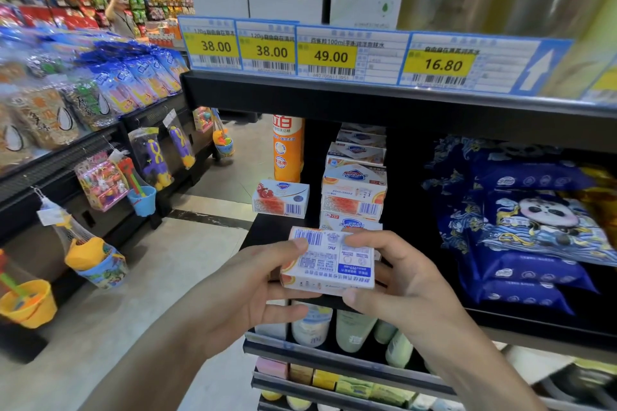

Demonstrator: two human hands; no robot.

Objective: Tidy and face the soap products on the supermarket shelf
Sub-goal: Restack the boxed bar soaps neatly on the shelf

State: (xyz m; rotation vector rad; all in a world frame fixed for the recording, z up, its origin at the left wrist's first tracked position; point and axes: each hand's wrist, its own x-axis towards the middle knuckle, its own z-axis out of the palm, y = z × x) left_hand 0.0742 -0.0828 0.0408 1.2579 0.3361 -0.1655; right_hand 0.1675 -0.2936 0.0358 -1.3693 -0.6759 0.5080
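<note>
In front of the black metal shelf (267, 227), near its left end, both hands hold one white rectangular cardboard soap box (329, 260) with blue print, a barcode at its far left corner and an orange patch on its left end; printed back face up, tilted slightly toward the camera. Left hand (253, 290): fingers curled round the box's left end, index fingertip at the far left edge by the barcode, thumb under the near edge. Right hand (400, 277): fingers curled over the far right corner, thumb pressed on the near right edge. The box is clear of the shelf board, just in front of a stack of white-and-orange cardboard soap boxes (354, 190); the stack is several boxes high, barcodes and logos facing out, not squarely aligned. Left of the stack, a single white soap box with red fruit picture (282, 198) lies flat, turned at an angle to the shelf edge. Behind it stands a tall orange plastic bottle (287, 147), upright. Right of the stack, dark blue plastic packs with a panda picture (531, 230) are piled. Yellow price labels (330, 55) run along the shelf edge above. Lower shelf: pale plastic bottles (354, 330), partly hidden by the hands.
</note>
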